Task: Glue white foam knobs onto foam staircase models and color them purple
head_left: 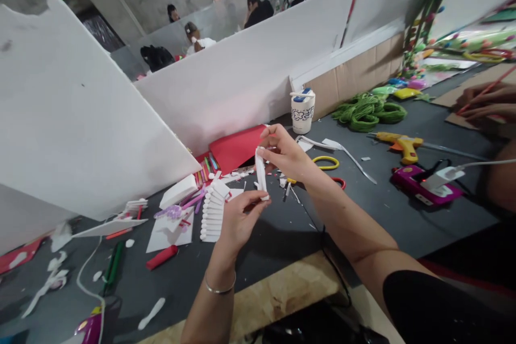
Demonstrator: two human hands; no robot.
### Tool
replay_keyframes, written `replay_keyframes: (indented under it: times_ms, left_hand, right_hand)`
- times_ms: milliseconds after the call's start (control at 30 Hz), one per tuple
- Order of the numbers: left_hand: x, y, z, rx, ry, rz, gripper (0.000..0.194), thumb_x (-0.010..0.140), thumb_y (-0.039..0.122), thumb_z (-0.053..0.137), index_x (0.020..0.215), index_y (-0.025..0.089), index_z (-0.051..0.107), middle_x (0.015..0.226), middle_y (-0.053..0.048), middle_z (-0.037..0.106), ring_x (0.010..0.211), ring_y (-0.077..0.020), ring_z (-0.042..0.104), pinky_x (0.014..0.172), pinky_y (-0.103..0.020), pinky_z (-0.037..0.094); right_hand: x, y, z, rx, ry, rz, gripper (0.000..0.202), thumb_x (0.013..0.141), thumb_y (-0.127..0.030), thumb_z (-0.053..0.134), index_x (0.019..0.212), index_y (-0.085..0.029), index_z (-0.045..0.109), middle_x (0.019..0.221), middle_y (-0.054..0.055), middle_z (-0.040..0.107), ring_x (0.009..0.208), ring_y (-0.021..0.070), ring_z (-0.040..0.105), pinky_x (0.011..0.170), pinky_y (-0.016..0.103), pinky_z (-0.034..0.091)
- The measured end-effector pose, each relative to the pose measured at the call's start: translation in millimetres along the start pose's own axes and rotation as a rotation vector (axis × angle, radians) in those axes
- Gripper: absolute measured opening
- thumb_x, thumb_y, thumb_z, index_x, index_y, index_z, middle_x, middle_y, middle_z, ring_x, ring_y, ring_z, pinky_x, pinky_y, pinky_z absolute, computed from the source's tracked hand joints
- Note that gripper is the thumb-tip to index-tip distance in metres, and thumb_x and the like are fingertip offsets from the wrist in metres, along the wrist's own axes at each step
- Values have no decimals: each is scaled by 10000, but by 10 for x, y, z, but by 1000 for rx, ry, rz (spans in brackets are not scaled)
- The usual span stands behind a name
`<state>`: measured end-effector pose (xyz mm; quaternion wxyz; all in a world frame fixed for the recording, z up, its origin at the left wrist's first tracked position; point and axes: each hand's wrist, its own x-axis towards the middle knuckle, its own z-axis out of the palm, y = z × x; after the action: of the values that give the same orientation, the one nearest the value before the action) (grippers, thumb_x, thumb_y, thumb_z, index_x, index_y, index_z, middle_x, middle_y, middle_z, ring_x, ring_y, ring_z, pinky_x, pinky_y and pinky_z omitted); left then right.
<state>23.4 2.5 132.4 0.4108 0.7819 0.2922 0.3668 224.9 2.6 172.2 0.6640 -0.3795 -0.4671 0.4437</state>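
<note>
Between my two hands a narrow folded white strip stands nearly upright above the dark table. Its lower end is pinched by the thumb and fingers of my left hand. My right hand grips the upper end, with some fingers behind the strip. Whether the strip is paper or foam I cannot tell. Just left of my left hand lies a fan-like row of white pieces with rounded ends. Scissors with yellow and red handles lie partly behind my right forearm.
Red sheet, white cup and green cord bundle lie toward the back. At right are a yellow glue gun, a purple power strip and another person's hand. A red roll and white scraps lie left.
</note>
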Motion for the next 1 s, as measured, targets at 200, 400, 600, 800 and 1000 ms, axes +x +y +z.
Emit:
replay_keyframes:
  times_ms: [200,400,600,800,1000]
  left_hand:
    - [2,-13,7,-19,20,-38,152,907,372,772,997,258,815,868,-32,842,770,-197,818,757,-300,683]
    - [24,-12,43,-56,37,-54,161,904,380,777,968,234,796,1017,-64,840,926,-192,809,852,-309,658]
    - [42,12,82,-186,21,-99,175,874,366,808,946,213,765,981,-53,838,901,-164,813,835,-286,671]
    - [45,61,91,-214,40,-91,172,865,350,825,905,216,725,941,-28,825,834,-143,809,787,-253,677]
    - [50,61,104,-228,26,-77,184,901,392,788,905,223,715,886,-7,794,774,-137,799,711,-239,680]
  right_hand:
    - [-17,42,-14,-26,-25,-36,491,817,-437,803,1028,-289,384,796,-90,555,585,95,634,460,219,562]
    - [-42,77,-50,-112,-39,-71,403,871,-389,758,1083,-295,428,839,-70,541,634,85,610,513,220,582]
    - [-55,36,-73,-151,-48,-77,467,872,-367,770,1228,-315,473,846,-51,564,678,120,616,543,266,622]
    - [-89,12,-58,-169,-42,-93,343,903,-346,753,1106,-307,479,860,-48,562,673,109,594,551,251,625]
    - [-114,23,-47,-189,-47,-78,363,907,-346,764,1132,-313,481,880,-39,563,703,126,617,540,256,622]
